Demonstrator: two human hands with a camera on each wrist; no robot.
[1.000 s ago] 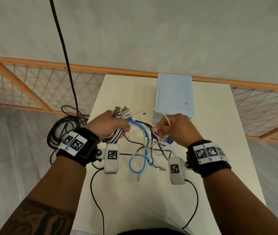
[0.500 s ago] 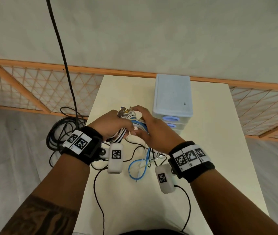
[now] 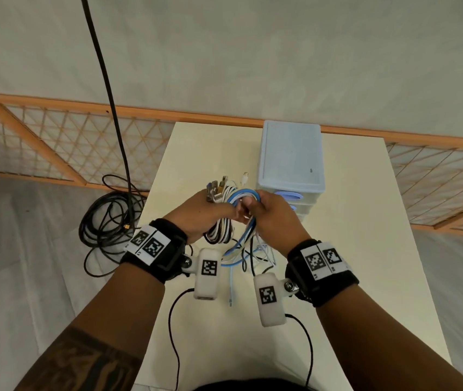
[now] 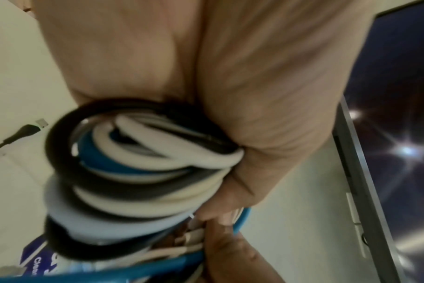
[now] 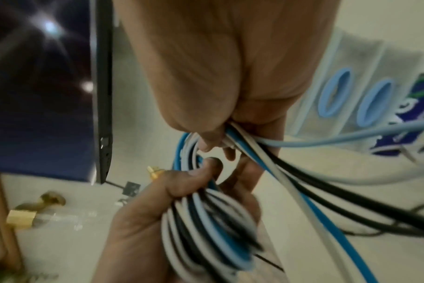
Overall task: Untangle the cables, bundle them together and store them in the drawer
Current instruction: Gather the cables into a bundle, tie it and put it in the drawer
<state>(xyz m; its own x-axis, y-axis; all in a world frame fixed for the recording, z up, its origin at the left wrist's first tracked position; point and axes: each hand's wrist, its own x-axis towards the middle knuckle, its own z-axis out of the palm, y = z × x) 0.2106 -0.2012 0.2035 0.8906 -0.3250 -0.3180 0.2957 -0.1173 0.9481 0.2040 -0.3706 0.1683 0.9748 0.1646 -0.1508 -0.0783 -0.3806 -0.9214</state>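
Note:
A coiled bundle of white, black and blue cables (image 3: 221, 224) hangs above the cream table (image 3: 365, 249); its plugs (image 3: 216, 187) stick up at the far end. My left hand (image 3: 204, 213) grips the coil (image 4: 138, 172) around its middle. My right hand (image 3: 269, 215) pinches the loose blue, white and black strands (image 5: 245, 145) against the coil's top right. The strands' tails (image 3: 241, 258) trail down to the table between my wrists. The pale blue drawer unit (image 3: 291, 156) stands just behind my right hand, its drawers with blue oval handles (image 5: 334, 93) closed.
A thick black cable (image 3: 109, 88) hangs down at the left and ends in a coil on the floor (image 3: 109, 224). A wooden lattice rail (image 3: 69, 142) runs behind the table. Black cords from the wrist cameras (image 3: 173, 334) lie along the near table.
My right hand came from the loose strands at the right over to the coil in my left hand, laying the blue loop over its top. Both hands rose slightly toward the drawer unit.

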